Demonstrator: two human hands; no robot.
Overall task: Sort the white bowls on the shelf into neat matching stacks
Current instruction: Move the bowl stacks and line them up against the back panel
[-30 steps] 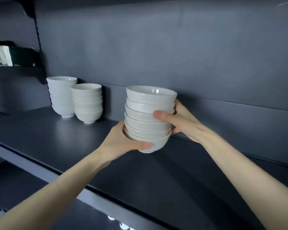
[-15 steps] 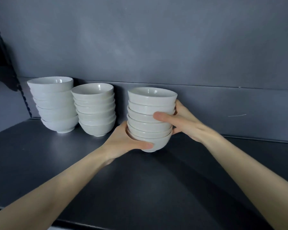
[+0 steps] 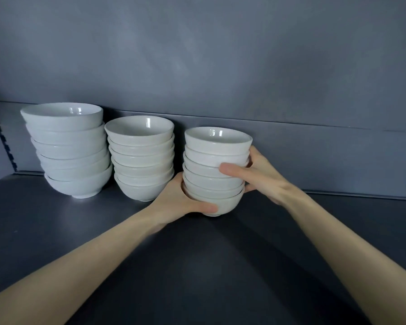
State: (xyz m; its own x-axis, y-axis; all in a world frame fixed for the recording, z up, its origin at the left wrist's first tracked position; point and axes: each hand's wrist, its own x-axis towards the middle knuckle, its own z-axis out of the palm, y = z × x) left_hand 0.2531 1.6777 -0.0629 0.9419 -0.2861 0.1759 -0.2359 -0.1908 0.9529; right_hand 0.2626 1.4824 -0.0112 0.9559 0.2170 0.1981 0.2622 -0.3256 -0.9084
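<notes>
Dark shelf (image 3: pixel 56 231), grey back panel (image 3: pixel 220 55). Largest bowl stack (image 3: pixel 73 156) at far 9 o'clock, medium stack (image 3: pixel 141 158) just beside, at its 3 o'clock. Smallest stack (image 3: pixel 216 156) centre: left hand (image 3: pixel 176 202) cups its base, right hand (image 3: pixel 260 177) curls round its middle.

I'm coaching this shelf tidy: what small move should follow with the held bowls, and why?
Probably settle the held stack of small white ceramic bowls onto the dark grey shelf and release: left hand and right hand grip it upright beside the middle white bowl stack.
</notes>
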